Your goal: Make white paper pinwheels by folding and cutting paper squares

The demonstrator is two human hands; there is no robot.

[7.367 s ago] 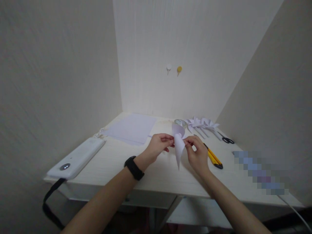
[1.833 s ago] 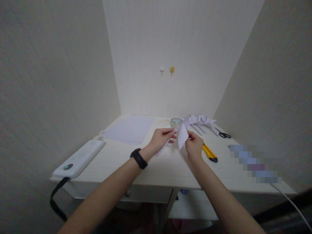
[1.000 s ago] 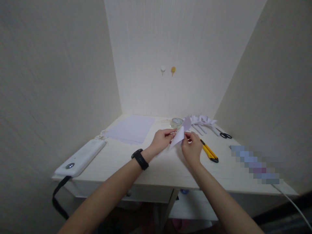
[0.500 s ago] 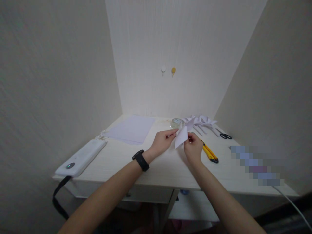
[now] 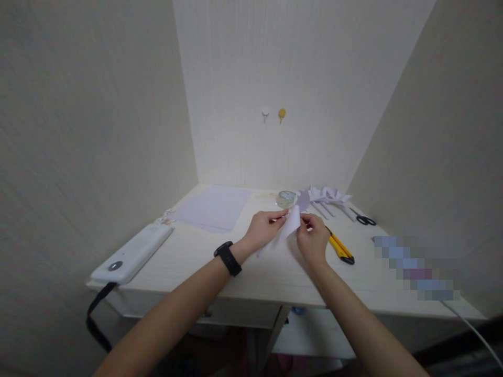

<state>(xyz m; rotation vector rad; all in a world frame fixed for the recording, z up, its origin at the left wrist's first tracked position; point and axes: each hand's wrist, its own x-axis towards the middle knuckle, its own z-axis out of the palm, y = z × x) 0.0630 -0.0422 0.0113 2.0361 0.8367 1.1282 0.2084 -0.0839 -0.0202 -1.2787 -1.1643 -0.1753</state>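
Between my two hands is a white paper pinwheel (image 5: 291, 224), its folded blades spread over a thin paper stick that slants down to the left. My left hand (image 5: 264, 229), with a black watch on the wrist, pinches it from the left near the centre. From the right, my right hand (image 5: 313, 238) pinches the edge of a blade between thumb and fingers. The exact fingertip contact is partly hidden by the paper. Just beyond lies a clear roll of tape (image 5: 285, 198).
Several folded paper pieces with sticks (image 5: 330, 195) lie at the back right, beside black scissors (image 5: 366, 220). A yellow utility knife (image 5: 340, 248) is right of my hand. Paper sheets (image 5: 214, 207) and a white device (image 5: 131, 255) with a black strap are at left. Walls enclose the desk (image 5: 188, 267).
The pinwheel has turned a little in my hands. Its front blade looks more curled and tilted, and the stick now shows below my left hand. Both hands stay nearly in place.
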